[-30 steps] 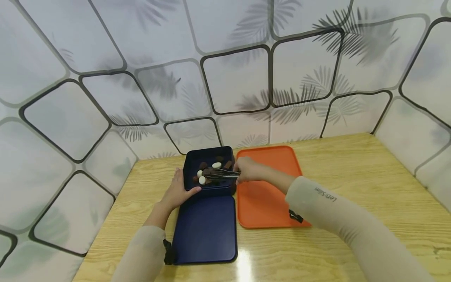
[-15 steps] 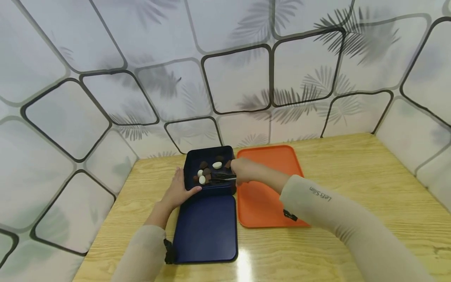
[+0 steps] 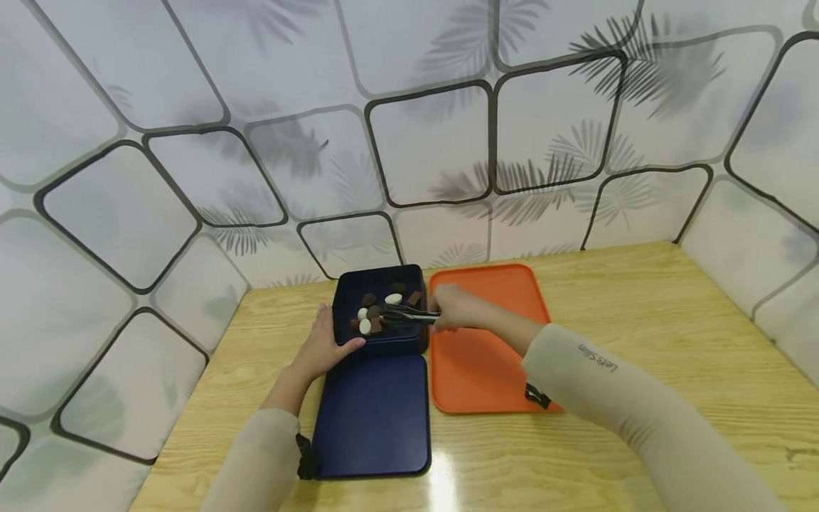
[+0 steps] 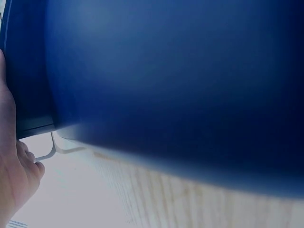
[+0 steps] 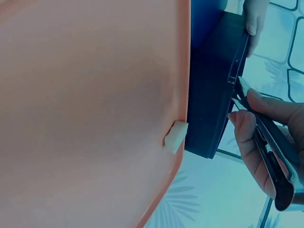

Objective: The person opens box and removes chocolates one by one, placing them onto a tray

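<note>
My right hand (image 3: 456,307) grips a pair of tongs (image 3: 409,313), whose ends reach into a navy box (image 3: 342,284). Several brown chocolates and white egg-shaped pieces lie in the box, among them a brown square (image 3: 375,325), a white piece (image 3: 365,327) and another white piece (image 3: 393,299). Whether the tongs pinch anything is too small to tell. At the box's near left corner rests my left hand (image 3: 322,348), fingers straight along the left side and thumb on the front rim. In the right wrist view, the tongs (image 5: 273,147) cross the box rim.
A navy lid (image 3: 377,419) lies flat in front of the box. Beside the box is an orange tray (image 3: 486,391); a pale piece (image 5: 175,137) sits near its edge in the right wrist view. A patterned cloth backdrop (image 3: 441,149) stands behind the wooden table (image 3: 640,341).
The right hand shifts left, then back right with the tongs. Their ends have pulled rightward from the brown pieces, and the brown square shows again. The left hand stays put.
</note>
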Motion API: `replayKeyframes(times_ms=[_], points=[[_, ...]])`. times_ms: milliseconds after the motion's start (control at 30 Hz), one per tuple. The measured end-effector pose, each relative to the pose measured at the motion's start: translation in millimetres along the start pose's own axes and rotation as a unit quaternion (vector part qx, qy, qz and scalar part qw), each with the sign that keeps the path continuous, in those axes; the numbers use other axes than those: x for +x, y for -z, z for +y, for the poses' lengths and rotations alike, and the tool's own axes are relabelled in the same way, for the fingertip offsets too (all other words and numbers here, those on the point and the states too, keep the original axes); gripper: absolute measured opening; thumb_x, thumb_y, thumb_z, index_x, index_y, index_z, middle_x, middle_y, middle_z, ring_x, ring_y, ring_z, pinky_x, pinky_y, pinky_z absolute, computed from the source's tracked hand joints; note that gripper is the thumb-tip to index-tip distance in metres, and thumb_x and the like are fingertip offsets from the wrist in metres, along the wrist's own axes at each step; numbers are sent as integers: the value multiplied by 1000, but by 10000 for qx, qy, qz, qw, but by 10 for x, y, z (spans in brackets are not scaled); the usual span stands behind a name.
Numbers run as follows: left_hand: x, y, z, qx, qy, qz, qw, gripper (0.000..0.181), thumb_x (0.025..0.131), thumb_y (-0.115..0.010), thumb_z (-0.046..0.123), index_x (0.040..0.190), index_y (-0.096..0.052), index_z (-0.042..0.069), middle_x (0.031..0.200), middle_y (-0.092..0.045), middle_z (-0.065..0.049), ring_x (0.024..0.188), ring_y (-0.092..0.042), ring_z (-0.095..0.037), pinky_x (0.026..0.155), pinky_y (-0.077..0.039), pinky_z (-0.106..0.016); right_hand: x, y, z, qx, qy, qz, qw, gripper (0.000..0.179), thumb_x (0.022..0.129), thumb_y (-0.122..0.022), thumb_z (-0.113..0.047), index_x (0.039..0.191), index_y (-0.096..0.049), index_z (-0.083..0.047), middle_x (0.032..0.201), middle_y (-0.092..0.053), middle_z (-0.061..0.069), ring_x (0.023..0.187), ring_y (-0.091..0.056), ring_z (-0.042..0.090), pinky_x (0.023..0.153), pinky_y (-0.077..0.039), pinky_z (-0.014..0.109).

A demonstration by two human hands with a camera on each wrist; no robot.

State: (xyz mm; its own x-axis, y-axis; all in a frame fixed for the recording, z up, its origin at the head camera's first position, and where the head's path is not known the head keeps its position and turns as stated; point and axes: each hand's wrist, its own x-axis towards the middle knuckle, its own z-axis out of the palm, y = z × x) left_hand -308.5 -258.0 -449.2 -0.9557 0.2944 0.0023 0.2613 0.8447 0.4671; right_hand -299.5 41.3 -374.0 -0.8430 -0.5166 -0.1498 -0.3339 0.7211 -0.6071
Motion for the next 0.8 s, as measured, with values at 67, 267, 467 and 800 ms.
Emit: replayKeyframes(times_ms=[67,267,467,800], points=[[5,-8,-9,-17,-5,9,10000,109,85,-64,51,147,1,-12,153,3,-32,143,2,-42,114,-11,-54,-7,-5,25,176,-14,88,9998,3,79,-72,-2,81,-71,0,72,-68,20,55,-62,23,51,-47,24],[10,-9,-17,-59,24,28,10000,108,85,-64,50,147,1,-11,153,3,-32,143,1,-42,114,-11,-54,-25,-26,145,1108,-240,328,9930,24,79,-72,0,102,-70,7,78,-71,16,74,-68,36,58,-56,31],[13,-1,-11,23,66,-20,10000,109,86,-63,52,147,2,-11,154,4,-31,143,2,-41,114,-11,-53,-61,-16,258,1413,-225,514,9884,29,78,-74,-2,106,-69,7,75,-70,12,63,-68,23,61,-57,34],[19,-5,-26,-24,40,-22,10000,111,85,-62,54,147,3,-11,153,5,-31,143,2,-42,114,-11,-54,-279,51,368,1613,-217,773,9836,33,79,-75,-9,108,-68,5,77,-70,13,64,-68,25,64,-57,38]])
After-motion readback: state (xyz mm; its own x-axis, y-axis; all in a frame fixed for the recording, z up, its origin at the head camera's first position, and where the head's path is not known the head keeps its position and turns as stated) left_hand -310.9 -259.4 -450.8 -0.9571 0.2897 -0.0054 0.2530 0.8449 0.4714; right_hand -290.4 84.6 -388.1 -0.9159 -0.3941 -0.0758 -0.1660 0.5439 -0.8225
